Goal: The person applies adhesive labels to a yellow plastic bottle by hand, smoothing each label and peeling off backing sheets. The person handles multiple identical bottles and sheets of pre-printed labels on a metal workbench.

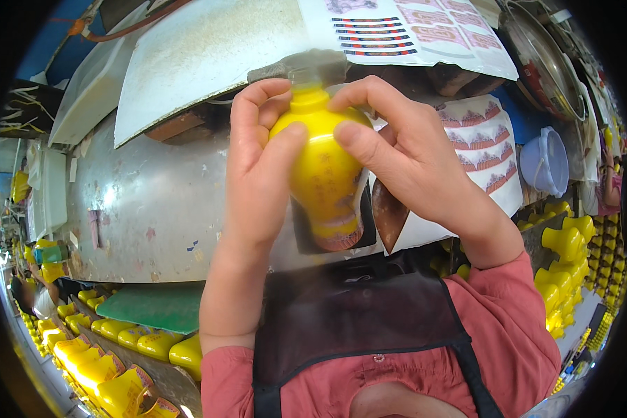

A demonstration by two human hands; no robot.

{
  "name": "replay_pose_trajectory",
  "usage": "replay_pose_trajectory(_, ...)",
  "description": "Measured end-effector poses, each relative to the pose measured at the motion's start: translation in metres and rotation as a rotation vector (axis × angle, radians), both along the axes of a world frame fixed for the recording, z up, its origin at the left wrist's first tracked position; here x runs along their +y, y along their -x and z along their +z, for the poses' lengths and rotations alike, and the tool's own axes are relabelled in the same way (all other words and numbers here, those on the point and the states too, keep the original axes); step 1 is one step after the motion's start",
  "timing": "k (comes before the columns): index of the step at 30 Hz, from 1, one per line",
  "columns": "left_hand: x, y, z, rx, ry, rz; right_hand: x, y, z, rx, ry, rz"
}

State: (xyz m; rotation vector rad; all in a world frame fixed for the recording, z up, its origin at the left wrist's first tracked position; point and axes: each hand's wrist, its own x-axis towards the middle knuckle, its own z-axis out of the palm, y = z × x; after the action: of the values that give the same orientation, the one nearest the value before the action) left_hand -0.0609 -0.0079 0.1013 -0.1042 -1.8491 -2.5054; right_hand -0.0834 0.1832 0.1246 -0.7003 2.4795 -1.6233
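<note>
A glossy yellow vase (322,167) with a short neck stands in front of me on a dark square pad (304,233). Faint markings run down its front, and a patterned band circles its foot. My left hand (263,150) grips the vase's left shoulder, its thumb pressed to the front and its fingers curled by the neck. On the other side my right hand (397,143) holds the right shoulder, thumb on the front and index finger at the neck. A blurred grey thing (272,72) lies just beyond the mouth. Beside the vase is a brown pointed piece (389,217).
Printed decal sheets (484,132) lie right of the vase; others (425,31) rest on a raised surface beyond. A white board (195,59) covers the far left. A pale blue bucket (544,161) and metal basin (536,56) stand right. Yellow vases (90,369) line both sides.
</note>
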Motion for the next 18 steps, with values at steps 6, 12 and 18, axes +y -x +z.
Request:
replay_pose_trajectory(6,-0.001,0.002,0.002,-0.048,-0.054,-0.015,0.018,0.027,0.008,-0.41,0.151,-0.094)
replay_pose_trajectory(12,0.001,-0.004,0.002,-0.017,-0.067,-0.005,0.022,0.015,0.018,-0.231,0.424,0.057)
replay_pose_trajectory(18,0.002,-0.005,0.002,-0.009,-0.051,0.004,0.017,-0.001,0.018,0.63,-0.15,-0.115)
